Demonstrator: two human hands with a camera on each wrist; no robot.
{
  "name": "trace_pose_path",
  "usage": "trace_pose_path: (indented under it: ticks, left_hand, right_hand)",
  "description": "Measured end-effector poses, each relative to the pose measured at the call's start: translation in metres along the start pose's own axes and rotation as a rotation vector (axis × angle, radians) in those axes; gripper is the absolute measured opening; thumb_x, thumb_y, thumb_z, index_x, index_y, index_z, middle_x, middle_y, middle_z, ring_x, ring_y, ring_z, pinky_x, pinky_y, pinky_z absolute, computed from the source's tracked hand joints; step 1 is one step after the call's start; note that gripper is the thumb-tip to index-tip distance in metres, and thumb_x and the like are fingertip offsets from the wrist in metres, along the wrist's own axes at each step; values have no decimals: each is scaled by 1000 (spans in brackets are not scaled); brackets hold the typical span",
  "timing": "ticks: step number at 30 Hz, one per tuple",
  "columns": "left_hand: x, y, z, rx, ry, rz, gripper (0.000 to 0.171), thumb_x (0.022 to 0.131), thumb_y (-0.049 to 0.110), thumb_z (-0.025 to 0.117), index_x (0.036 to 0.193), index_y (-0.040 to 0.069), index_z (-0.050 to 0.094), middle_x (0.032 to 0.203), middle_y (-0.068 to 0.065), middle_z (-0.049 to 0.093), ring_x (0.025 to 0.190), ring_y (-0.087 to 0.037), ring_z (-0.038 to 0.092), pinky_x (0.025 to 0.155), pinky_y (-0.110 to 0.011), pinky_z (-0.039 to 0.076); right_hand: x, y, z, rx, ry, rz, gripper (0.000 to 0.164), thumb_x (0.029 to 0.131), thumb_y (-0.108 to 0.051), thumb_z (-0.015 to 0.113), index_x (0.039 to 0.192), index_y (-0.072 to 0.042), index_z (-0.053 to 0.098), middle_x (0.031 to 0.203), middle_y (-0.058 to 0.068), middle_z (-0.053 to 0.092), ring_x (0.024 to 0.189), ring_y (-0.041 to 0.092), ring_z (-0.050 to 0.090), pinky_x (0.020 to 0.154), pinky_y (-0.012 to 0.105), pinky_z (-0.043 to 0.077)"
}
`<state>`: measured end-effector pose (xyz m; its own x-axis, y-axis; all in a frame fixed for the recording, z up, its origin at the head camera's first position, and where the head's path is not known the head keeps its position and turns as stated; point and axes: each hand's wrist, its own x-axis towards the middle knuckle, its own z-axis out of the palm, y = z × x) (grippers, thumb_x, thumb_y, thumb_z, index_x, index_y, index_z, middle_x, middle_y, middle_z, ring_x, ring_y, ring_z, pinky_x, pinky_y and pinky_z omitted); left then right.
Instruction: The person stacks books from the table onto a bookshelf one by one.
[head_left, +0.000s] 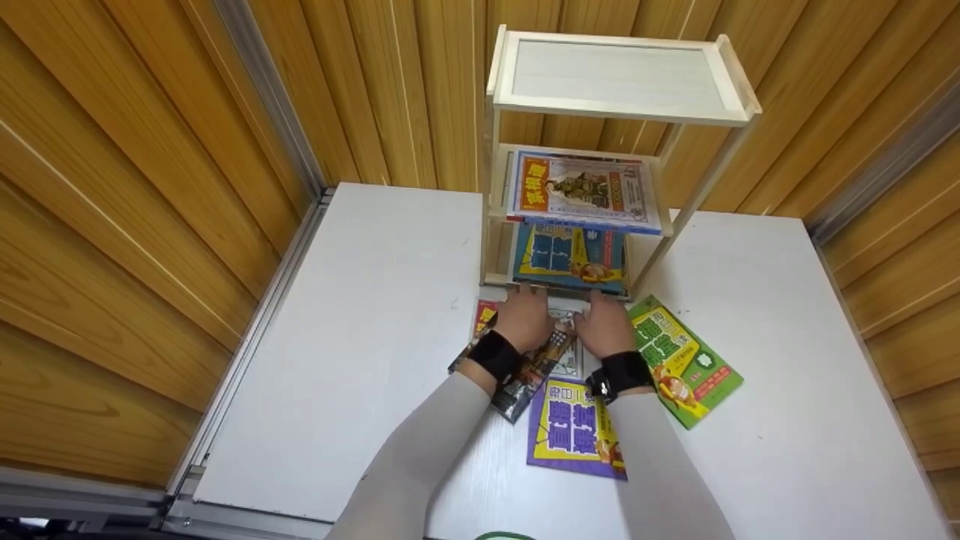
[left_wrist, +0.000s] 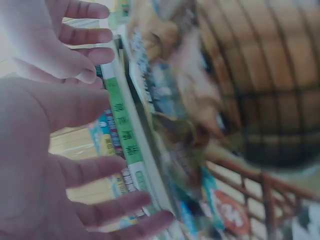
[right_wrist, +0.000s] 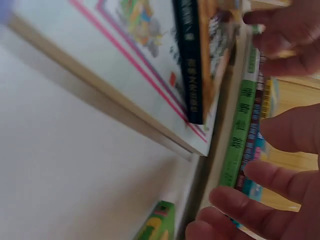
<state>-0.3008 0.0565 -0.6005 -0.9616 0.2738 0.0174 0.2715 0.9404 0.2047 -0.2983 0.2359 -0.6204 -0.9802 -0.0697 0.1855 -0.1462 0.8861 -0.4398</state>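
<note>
At the front edge of the rack's bottom shelf, my left hand [head_left: 523, 321] and right hand [head_left: 606, 326] are side by side, a small gap between them. Their fingers reach toward a stack of books [head_left: 555, 259] with a blue-green cover on top. In the wrist views the fingers are spread and fairly straight at the spines, among them a green spine [left_wrist: 122, 127]; neither hand grips a book. Whether every fingertip touches is hard to tell. Beneath my hands lie a dark illustrated book [head_left: 517, 386] and, partly hidden, a white comic-covered book [head_left: 574, 364].
The pale wooden three-tier rack [head_left: 733, 112] stands against the wood-panel wall. Its middle shelf bears a red-and-blue book [head_left: 581, 187] on top. On the white table [head_left: 360, 300], a purple book [head_left: 574, 427] lies near my right forearm and a green book [head_left: 686, 364] lies to the right.
</note>
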Motion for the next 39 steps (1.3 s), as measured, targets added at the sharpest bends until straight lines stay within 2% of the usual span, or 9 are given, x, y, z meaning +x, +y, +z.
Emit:
trace_pose_path:
  ticks: [2,6,10,14,19,22,31,39]
  left_hand:
    - [-7,1,-3,-15,1,-28,66,109,47,66,156,2,58,151,-26,62,136,-44,64,98,-61,63]
    - [-23,5,-10,-20,12,-56,71,111,58,59,157,3,57,154,-27,61,144,-47,58,108,-68,57]
    - [-42,8,-14,-13,37,-50,83,109,69,53,163,5,52,162,-30,54,152,-52,50,116,-72,49]
    - [-67,5,-14,-36,54,-62,91,106,73,56,168,7,45,169,-30,47,157,-57,43,120,-74,45]
    - [-105,-5,-10,-123,52,-133,92,104,69,63,169,8,43,171,-33,43,159,-61,36,122,-78,39]
    - [-120,-10,-7,-158,57,-152,93,103,67,66,168,4,44,170,-35,42,160,-64,32,121,-80,37]
    - [-130,-22,3,-200,73,-201,95,103,68,65,168,3,43,171,-37,39,160,-65,30,123,-80,35]
    - [-131,-25,3,-198,67,-211,95,104,69,63,169,4,41,171,-37,38,160,-65,31,123,-79,35]
  right_hand:
    - [-12,-11,-10,8,-1,10,47,103,-21,71,137,11,65,125,41,71,113,60,69,96,71,56]
    - [-30,-23,-16,-38,19,-11,55,104,-29,75,144,7,64,140,39,65,129,62,62,107,71,52]
    - [-47,-27,-23,-70,25,-20,65,105,-36,74,152,6,59,154,41,56,143,64,53,118,74,44]
    - [-65,-25,-30,-101,13,26,76,106,-46,72,160,3,52,163,43,45,149,67,45,119,77,41]
    - [-87,-22,-34,-110,-63,98,83,106,-52,69,168,-4,42,172,40,34,156,68,33,122,81,35]
    - [-97,-20,-34,-95,-87,126,84,106,-53,68,170,-7,39,174,39,29,158,68,29,122,84,31]
    - [-110,-16,-29,-90,-114,155,87,104,-54,70,171,-7,38,173,40,31,157,68,32,125,84,26]
    - [-110,-15,-23,-92,-110,121,88,104,-53,71,170,-4,39,168,41,39,154,64,40,121,80,36]
